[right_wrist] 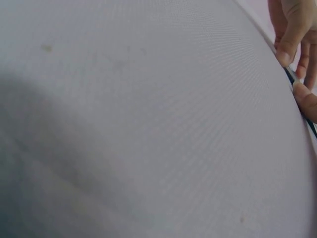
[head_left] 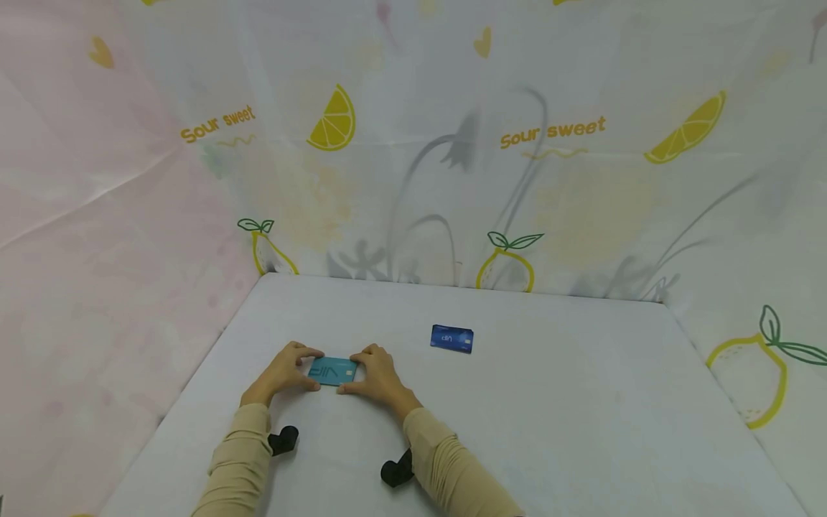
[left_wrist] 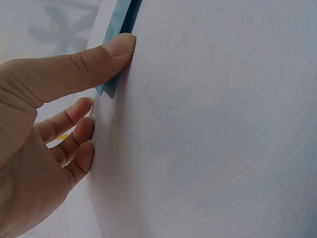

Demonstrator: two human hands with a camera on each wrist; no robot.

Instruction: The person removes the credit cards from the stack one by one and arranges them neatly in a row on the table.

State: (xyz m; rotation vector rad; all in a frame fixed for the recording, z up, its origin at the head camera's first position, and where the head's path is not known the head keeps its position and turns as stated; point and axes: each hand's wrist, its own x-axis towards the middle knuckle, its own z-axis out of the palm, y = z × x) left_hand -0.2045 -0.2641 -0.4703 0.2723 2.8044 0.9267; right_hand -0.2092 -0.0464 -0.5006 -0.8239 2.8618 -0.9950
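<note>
A teal card [head_left: 332,371] with large dark lettering and a pale square lies at the left of the white table. My left hand [head_left: 287,370] holds its left end between thumb and fingers. At the right end, my right hand [head_left: 377,377] grips it the same way, thumb at the near edge and fingertips at the far one. In the left wrist view the left thumb [left_wrist: 99,59] presses on the edge of the teal card [left_wrist: 118,22], close over the tabletop. The right wrist view catches the right thumb [right_wrist: 306,101] near the left hand [right_wrist: 294,27].
Farther back and to the right, blue cards [head_left: 451,339] lie in a small, slightly uneven stack on the white table [head_left: 581,402]. A lemon-printed cloth [head_left: 413,179] hangs behind the table. Black wrist devices [head_left: 397,470] stick out below both sleeves.
</note>
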